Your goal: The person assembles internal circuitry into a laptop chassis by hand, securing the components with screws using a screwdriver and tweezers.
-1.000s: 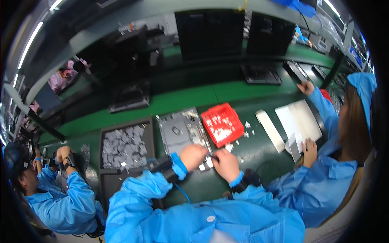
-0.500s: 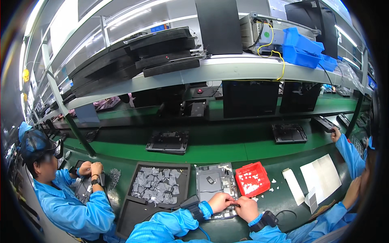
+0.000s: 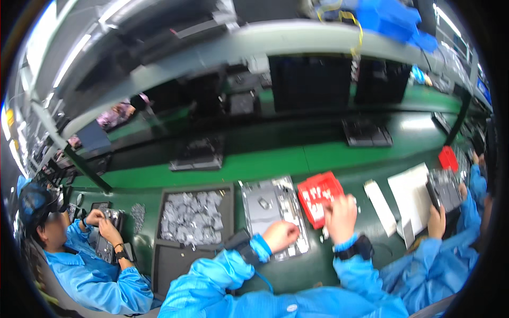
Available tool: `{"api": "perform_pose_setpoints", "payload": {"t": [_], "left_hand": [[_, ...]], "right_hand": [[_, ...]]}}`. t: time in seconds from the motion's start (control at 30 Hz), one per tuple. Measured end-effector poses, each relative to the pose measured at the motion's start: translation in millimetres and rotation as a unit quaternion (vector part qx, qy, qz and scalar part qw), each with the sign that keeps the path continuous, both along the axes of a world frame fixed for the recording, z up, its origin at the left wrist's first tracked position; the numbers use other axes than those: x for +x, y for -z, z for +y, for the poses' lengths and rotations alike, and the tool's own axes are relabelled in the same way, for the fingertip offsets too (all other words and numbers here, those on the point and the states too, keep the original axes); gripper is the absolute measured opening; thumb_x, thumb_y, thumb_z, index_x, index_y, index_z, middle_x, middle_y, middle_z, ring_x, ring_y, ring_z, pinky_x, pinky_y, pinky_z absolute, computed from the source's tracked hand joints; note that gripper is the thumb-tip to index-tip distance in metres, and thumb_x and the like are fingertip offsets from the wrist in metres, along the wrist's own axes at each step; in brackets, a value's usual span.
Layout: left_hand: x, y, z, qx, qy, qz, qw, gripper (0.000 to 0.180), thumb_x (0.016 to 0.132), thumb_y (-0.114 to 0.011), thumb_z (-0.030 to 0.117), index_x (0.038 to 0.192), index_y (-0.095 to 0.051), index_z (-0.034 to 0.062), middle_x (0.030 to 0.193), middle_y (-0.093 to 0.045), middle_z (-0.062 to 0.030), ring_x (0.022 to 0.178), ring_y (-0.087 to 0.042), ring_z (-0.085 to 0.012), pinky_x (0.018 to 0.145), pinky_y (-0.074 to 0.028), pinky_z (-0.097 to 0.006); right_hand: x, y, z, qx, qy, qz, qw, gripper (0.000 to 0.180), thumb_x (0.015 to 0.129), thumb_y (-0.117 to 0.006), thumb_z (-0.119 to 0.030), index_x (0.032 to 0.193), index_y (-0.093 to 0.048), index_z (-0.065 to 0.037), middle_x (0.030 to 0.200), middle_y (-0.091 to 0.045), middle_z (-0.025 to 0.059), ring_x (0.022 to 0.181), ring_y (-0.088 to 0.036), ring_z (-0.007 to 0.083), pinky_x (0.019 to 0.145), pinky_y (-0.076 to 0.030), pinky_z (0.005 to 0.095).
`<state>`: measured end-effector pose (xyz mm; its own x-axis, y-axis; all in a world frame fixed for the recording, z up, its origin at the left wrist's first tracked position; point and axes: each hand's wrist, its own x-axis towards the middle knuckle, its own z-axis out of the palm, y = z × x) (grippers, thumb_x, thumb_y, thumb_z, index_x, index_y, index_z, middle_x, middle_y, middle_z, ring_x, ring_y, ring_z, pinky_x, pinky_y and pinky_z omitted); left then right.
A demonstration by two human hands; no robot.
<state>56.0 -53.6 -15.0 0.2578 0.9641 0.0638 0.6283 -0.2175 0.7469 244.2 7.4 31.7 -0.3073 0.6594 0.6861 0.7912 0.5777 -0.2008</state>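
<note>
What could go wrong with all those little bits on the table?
The right hand reaches over the red parts tray, which sits close to the grey panel; a nudge might tip it and scatter small parts. The left hand rests on the panel's near edge, so it might shift the panel.

Lighting: bright, overhead strip lamps glaring at 10 and 1 o'clock. Sheen on green tabletop point(image 3: 328, 159) toward 3 o'clock. Blur: motion smear throughout, strongest on upper shelving. Distortion: heavy fisheye bending; black vignette around rim.
</note>
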Motion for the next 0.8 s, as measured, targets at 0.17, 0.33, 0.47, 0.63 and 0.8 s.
{"api": "perform_pose_setpoints", "payload": {"t": [0.17, 0.33, 0.47, 0.63, 0.8], "left_hand": [[-2, -9, -7, 0.093, -0.013, 0.015, 0.995, 0.01, 0.076, -0.06, 0.013, 0.08, -0.065, 0.0058, 0.075, -0.062, -0.0146, 0.072, -0.06, -0.0307, 0.066, -0.048, -0.038], [-8, -4, -7, 0.131, 0.015, 0.064, 0.989, 0.013, 0.067, -0.067, 0.006, 0.079, -0.065, 0.004, 0.074, -0.062, -0.011, 0.072, -0.06, -0.0286, 0.065, -0.049, -0.037], [-5, -6, -16, 0.199, 0.009, 0.09, 0.976, 0.012, 0.066, -0.068, 0.005, 0.077, -0.065, 0.0036, 0.074, -0.062, -0.0096, 0.071, -0.06, -0.0273, 0.064, -0.049, -0.036], [-1, -8, -18, 0.209, -0.014, 0.07, 0.975, 0.011, 0.063, -0.069, 0.003, 0.073, -0.063, 0.0034, 0.075, -0.062, -0.0082, 0.069, -0.059, -0.0261, 0.063, -0.049, -0.035], [1, -10, -20, 0.183, -0.025, 0.054, 0.981, 0.013, 0.063, -0.069, 0.001, 0.074, -0.063, 0.003, 0.075, -0.062, -0.0082, 0.07, -0.059, -0.0262, 0.063, -0.049, -0.035]], "right_hand": [[11, -2, -1, -0.21, -0.068, 0.261, 0.94, 0.019, 0.077, -0.065, -0.013, 0.069, -0.052, -0.003, 0.071, -0.051, 0.0079, 0.065, -0.053, 0.0242, 0.055, -0.041, 0.0339], [8, 18, -44, -0.439, -0.238, 0.552, 0.668, 0.019, 0.08, -0.057, 0.006, 0.096, -0.047, 0.0, 0.089, -0.056, 0.0071, 0.087, -0.057, 0.0132, 0.072, -0.049, 0.025], [-2, 45, -69, -0.434, -0.202, 0.504, 0.719, 0.021, 0.076, -0.062, 0.005, 0.096, -0.055, 0.003, 0.092, -0.06, 0.0096, 0.085, -0.06, 0.0146, 0.073, -0.051, 0.0264], [-6, 61, -70, -0.432, -0.184, 0.483, 0.739, 0.019, 0.073, -0.067, 0.004, 0.091, -0.06, 0.003, 0.09, -0.064, 0.0104, 0.081, -0.062, 0.0138, 0.071, -0.052, 0.0248], [-9, 64, -68, -0.44, -0.185, 0.488, 0.731, 0.019, 0.072, -0.068, 0.004, 0.09, -0.06, 0.003, 0.087, -0.065, 0.0093, 0.081, -0.062, 0.0131, 0.071, -0.051, 0.024]]}}
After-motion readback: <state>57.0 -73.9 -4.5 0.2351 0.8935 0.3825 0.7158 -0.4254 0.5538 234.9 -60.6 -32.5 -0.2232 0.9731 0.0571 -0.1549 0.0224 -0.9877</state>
